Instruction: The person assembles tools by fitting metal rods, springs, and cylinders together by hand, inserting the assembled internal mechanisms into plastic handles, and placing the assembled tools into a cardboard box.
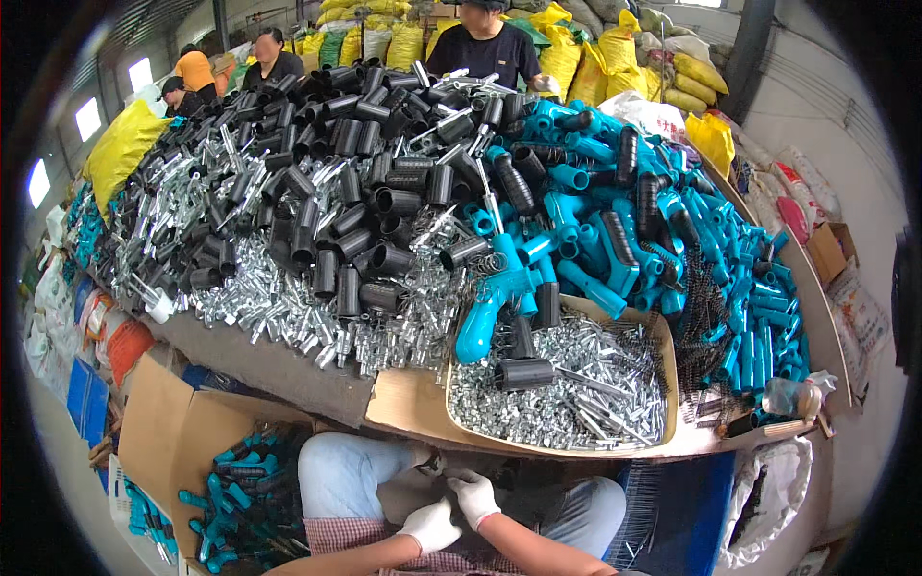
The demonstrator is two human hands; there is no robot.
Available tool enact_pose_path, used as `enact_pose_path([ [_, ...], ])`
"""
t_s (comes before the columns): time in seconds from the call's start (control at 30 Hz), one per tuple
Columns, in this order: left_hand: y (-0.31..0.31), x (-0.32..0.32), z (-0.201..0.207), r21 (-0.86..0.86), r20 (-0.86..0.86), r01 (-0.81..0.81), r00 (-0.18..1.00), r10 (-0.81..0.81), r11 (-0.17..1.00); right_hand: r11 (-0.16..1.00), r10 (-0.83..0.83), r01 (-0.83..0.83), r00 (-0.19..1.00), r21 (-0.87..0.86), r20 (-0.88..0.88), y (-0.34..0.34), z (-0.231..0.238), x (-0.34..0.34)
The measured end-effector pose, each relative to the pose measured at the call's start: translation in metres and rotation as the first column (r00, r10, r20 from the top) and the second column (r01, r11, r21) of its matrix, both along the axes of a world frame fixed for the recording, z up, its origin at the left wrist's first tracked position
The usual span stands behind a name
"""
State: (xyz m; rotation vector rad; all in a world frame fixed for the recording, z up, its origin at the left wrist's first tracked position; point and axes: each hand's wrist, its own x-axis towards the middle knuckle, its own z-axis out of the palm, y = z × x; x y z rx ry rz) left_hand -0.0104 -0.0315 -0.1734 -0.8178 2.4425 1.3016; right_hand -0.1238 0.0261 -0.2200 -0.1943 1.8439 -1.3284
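My left hand (pixel 431 527), in a white glove, is low over my lap with its fingers curled in. My right hand (pixel 474 497), gloved the same way, is just beside it with bent fingers pressed together. Whatever the two hands hold is too small or hidden to name. Above them on the table, a cardboard tray (pixel 671 376) is filled with small silver metal pins (pixel 557 418). A teal pistol-shaped handle (pixel 488 305) leans over the tray's far left corner, and a black plastic sleeve (pixel 524 374) lies on the pins.
Black sleeves (pixel 384 202) and silver metal parts are heaped behind, with teal handles (pixel 595 240) on the right. A cardboard box (pixel 154 408) of teal-and-black handles stands left of my knees. A clear bottle (pixel 792 396) lies by the right edge. Several people work across the table.
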Motion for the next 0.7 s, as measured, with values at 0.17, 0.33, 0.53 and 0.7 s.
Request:
enact_pose_path([
  [0.17, 0.016, -0.007, -0.027, -0.056, -0.051, -0.128, 0.991, 0.125, 0.99, 0.996, -0.089, 0.083, 0.963, -0.033, -0.255, -0.009, -0.007, 0.003],
  [0.33, -0.014, 0.002, -0.029, -0.076, 0.072, 0.025, 0.997, -0.019, 0.997, 0.999, 0.004, -0.005, 1.0, -0.044, -0.02, -0.022, 0.053, 0.001],
  [0.53, 0.016, -0.012, -0.039, -0.091, -0.044, -0.113, 0.993, 0.109, 0.989, 0.996, -0.085, 0.093, 0.967, 0.019, -0.242, -0.007, -0.015, -0.002],
  [0.7, -0.007, -0.021, 0.001, -0.058, 0.037, -0.01, 0.999, 0.013, 0.998, 0.994, -0.094, 0.083, 0.976, -0.066, -0.198, -0.019, 0.02, -0.013],
])
